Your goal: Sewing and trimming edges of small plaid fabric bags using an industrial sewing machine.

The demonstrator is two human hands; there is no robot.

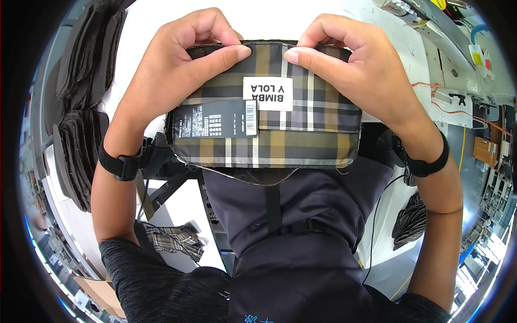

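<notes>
Between my hands is a plaid fabric piece (301, 145) in brown, grey and white, rounded at its far corners and shaped like a small bag or pouch panel. My left hand (196, 56) pinches its far edge left of the middle, thumb on top and fingers curled behind. Just right of the middle, my right hand (344, 62) pinches the same edge in a like way. A white label (267, 93) with dark lettering sits on the plaid. Beside it lies a dark printed tag (210, 119) with a barcode. A dark layer shows under the near edge.
Stacks of dark fabric pieces (81, 156) lie at the left on the white table (145, 27). Below left is crumpled plaid cloth (175, 240). More dark pieces (410, 220) are piled at the lower right. An orange cord (468, 114) and tools lie at the far right.
</notes>
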